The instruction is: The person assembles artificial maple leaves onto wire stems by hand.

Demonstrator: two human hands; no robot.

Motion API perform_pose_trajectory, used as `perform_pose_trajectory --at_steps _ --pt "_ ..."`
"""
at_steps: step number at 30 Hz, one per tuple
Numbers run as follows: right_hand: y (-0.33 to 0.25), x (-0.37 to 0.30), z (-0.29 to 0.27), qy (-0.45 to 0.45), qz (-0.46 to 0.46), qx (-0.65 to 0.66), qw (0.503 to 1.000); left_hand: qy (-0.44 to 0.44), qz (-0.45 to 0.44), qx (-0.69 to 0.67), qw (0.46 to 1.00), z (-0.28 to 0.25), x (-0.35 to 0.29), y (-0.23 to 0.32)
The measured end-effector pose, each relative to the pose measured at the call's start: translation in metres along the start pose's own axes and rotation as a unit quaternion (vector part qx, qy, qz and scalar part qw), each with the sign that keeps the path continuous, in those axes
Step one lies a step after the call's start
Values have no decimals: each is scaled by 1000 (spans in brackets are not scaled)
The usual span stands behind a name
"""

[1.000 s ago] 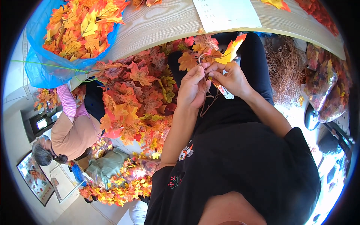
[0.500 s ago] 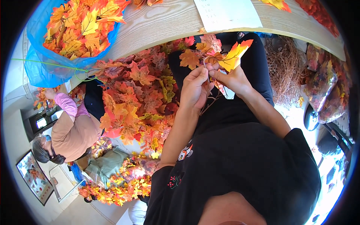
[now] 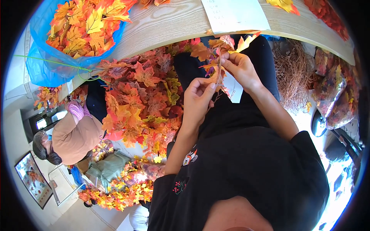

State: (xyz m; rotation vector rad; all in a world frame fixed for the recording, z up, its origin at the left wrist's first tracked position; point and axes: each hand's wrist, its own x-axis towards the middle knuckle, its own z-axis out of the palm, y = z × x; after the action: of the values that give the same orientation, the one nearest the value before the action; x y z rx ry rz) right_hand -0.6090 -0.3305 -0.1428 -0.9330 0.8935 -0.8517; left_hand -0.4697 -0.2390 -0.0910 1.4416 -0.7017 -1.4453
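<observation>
Between my hands is a thin brown twig bearing artificial maple leaves in orange, pink and yellow. My left hand pinches its lower part between thumb and forefinger, where small bare offshoots stick out. Higher up, my right hand is closed on the twig close to the leaves. A yellow leaf with orange-red tips shows just beyond the right fingers, near the table edge. My fingers partly hide where the leaf stems meet the twig.
A wooden table curves across the far side, with a paper sheet on it. At left are a blue plastic bag of leaves and a large leaf pile. Brown twigs lie at right. A co-worker sits at left.
My left hand has slid down the twig and my right hand has shifted up, so they are farther apart. The yellow leaf has swung toward the table edge and tilted.
</observation>
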Motion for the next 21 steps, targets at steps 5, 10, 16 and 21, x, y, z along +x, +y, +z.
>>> perform_pose_trajectory --at_steps 5,10,16,21 --pt "5 3 -4 18 23 21 999 75 -38 -76 994 -4 -4 2" --pt "15 5 -10 53 -10 -53 997 103 45 38 993 -5 -4 -1" --pt "26 5 0 65 -91 -104 988 6 -77 -69 995 -14 -13 8" --pt "34 8 -12 26 -24 -231 972 -186 -254 -300 900 -24 8 -10"
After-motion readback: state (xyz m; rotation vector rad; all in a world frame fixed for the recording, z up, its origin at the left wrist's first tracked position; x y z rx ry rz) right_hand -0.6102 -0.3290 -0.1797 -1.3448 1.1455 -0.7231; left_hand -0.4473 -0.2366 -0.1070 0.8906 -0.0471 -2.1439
